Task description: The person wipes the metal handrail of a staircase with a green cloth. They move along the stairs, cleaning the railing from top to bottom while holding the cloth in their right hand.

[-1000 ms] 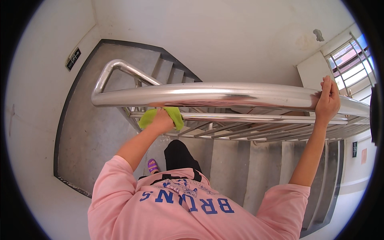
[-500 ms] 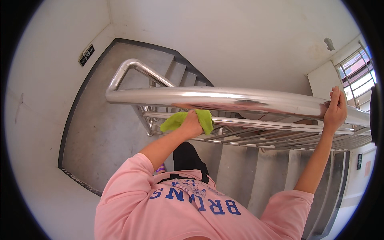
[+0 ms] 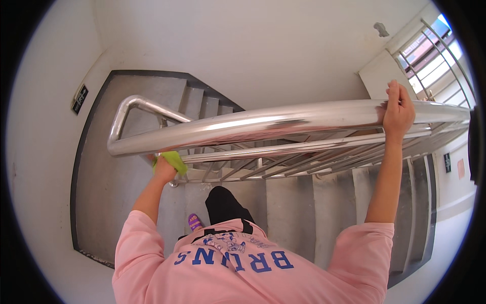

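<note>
A shiny metal handrail point(image 3: 283, 119) runs across the middle, bending back in a loop at its left end. My left hand point(image 3: 164, 169) is closed on a lime-green cloth point(image 3: 174, 161), pressed to the end of the lower rail point(image 3: 243, 153) by the corner post. Part of the cloth hangs out on the right side of the fist. Over on the right, my right hand point(image 3: 398, 114) grips the thick top handrail, its fingers wrapped over the far side.
Grey concrete steps point(image 3: 288, 213) descend beneath the railing toward a landing point(image 3: 116, 202) on the left. A sandalled foot point(image 3: 194, 222) shows below. White walls point(image 3: 228, 45) enclose the stairwell; a barred window point(image 3: 430, 55) is at upper right, a dark sign point(image 3: 79, 99) at left.
My left hand has slid left along the lower rail with the cloth, reaching the corner post. My right hand stays on the handrail. The whole view has shifted a little.
</note>
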Action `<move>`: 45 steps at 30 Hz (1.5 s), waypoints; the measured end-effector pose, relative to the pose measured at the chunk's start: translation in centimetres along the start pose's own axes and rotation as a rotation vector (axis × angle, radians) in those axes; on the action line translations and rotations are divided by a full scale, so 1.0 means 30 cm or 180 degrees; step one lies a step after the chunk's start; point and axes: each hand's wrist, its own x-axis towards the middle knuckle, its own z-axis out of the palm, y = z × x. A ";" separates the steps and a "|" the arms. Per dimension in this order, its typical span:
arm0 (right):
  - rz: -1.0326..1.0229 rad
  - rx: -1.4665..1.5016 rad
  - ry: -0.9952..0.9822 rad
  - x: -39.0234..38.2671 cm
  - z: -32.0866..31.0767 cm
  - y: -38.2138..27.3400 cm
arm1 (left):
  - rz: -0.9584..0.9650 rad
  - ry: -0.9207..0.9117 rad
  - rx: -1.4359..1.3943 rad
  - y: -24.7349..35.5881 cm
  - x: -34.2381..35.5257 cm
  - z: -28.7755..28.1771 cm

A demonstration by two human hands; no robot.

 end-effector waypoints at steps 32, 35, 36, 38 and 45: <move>-0.0749 -0.0100 0.0507 -0.002 0.023 0.002 | 0.0709 -0.0440 -0.1045 0.496 0.194 -0.045; -0.0809 -0.0122 0.0540 0.001 0.014 0.005 | 0.1100 -0.0320 -0.1009 0.602 0.252 -0.021; -0.0835 -0.0069 0.0534 -0.004 0.032 0.004 | 0.1427 -0.0362 -0.0680 0.648 0.275 -0.043; -0.0807 -0.0004 0.0505 -0.012 0.039 0.015 | 0.1163 -0.0352 -0.1110 0.764 0.294 -0.065; -0.0793 -0.0094 0.0480 0.000 0.028 0.006 | 0.1752 -0.0286 -0.0908 1.049 0.417 -0.069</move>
